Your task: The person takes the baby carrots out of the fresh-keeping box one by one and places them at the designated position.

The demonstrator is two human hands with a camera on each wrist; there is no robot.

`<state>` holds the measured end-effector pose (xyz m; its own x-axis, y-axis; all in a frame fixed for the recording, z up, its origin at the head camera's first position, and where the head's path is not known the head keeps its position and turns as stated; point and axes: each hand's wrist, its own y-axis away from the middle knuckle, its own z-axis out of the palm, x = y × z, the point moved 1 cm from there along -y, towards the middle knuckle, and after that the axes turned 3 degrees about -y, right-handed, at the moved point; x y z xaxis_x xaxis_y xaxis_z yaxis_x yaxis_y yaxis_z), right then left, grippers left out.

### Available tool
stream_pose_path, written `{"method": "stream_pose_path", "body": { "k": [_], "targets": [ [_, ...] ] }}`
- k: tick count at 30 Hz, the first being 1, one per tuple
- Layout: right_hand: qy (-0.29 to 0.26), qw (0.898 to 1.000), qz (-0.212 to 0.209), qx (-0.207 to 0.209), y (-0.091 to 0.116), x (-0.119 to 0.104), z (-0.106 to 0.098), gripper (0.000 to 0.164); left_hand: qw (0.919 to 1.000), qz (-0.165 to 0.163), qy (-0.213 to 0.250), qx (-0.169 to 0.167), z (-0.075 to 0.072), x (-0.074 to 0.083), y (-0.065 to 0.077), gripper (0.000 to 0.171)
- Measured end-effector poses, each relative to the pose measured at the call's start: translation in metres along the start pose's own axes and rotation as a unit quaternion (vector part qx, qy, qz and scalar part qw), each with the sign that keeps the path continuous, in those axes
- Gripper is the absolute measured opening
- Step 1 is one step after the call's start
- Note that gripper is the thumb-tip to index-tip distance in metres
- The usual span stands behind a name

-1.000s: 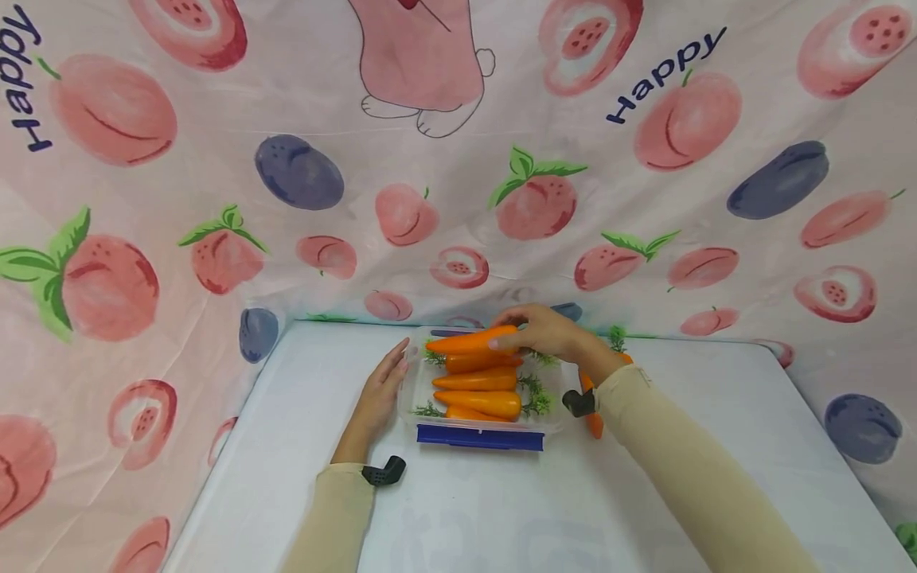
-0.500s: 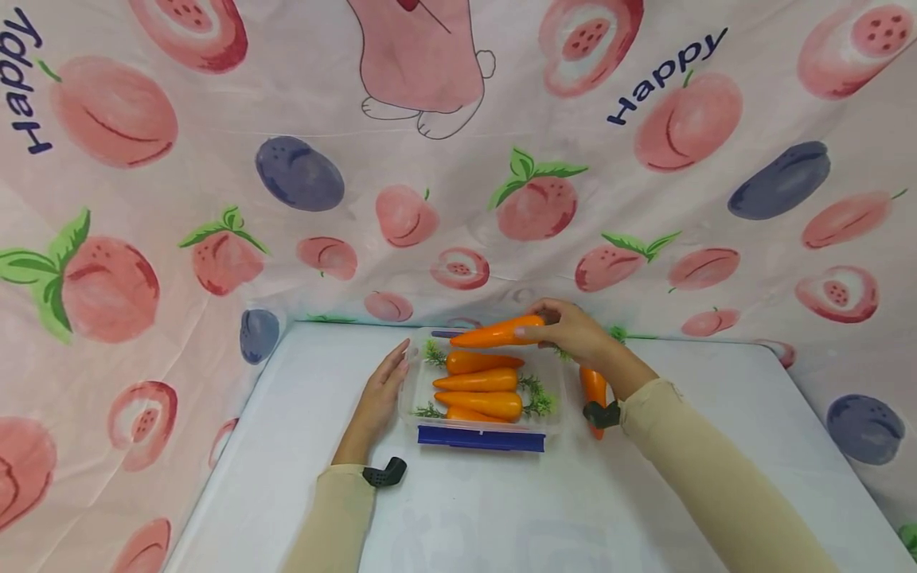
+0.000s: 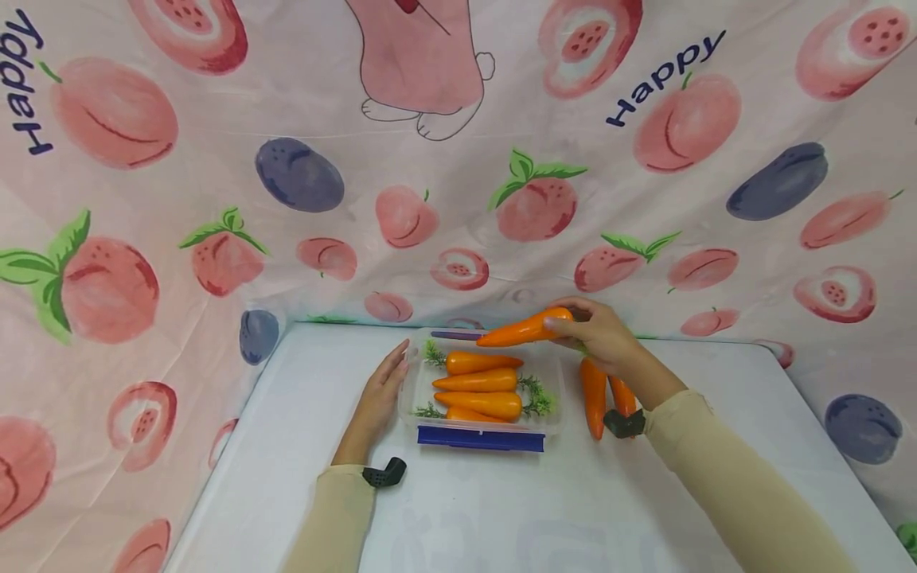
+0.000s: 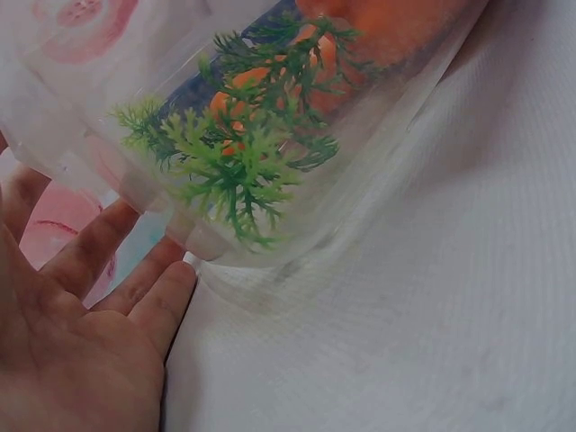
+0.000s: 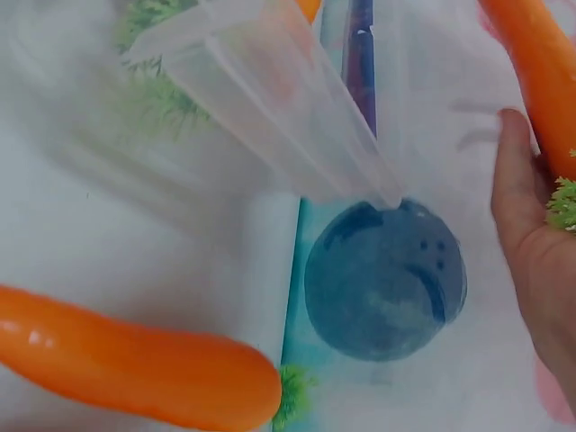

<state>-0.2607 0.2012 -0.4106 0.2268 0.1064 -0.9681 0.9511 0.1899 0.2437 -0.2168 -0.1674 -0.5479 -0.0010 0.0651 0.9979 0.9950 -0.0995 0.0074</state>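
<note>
My right hand (image 3: 602,338) pinches an orange carrot (image 3: 524,328) by its thick end, holding it above the box's back right part with the tip pointing left. In the right wrist view, green leaves show beside the palm. Below is a clear plastic box (image 3: 559,394) with a blue front latch (image 3: 480,439). Several carrots (image 3: 478,404) lie in it side by side, their leafy tops at alternating ends. My left hand (image 3: 378,394) rests its extended fingers against the box's left wall; the left wrist view shows green leaves (image 4: 229,175) through the plastic.
To the right of the box, two more carrots lie on the white table (image 3: 473,509), one nearer carrot (image 3: 593,402) and another partly under my right wrist. A fruit-patterned cloth (image 3: 458,199) hangs behind the table. Both wrists carry small black cameras.
My right hand has lifted the carrot up from the box's back row and moved right with it. Two carrots on the table have come into fuller view. My left hand has stayed put.
</note>
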Motion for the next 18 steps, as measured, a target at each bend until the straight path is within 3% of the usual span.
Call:
{"method": "stream_pose_path", "body": {
  "k": [12, 18],
  "targets": [
    [0.021, 0.999, 0.005, 0.05, 0.017, 0.0, -0.025, 0.076, 0.9999, -0.003, -0.007, 0.008, -0.001, -0.001, 0.0, 0.049],
    [0.038, 0.997, 0.003, 0.074, 0.025, 0.003, -0.038, 0.067, 0.9999, -0.003, -0.007, 0.008, 0.0, -0.001, 0.001, 0.049]
  ]
}}
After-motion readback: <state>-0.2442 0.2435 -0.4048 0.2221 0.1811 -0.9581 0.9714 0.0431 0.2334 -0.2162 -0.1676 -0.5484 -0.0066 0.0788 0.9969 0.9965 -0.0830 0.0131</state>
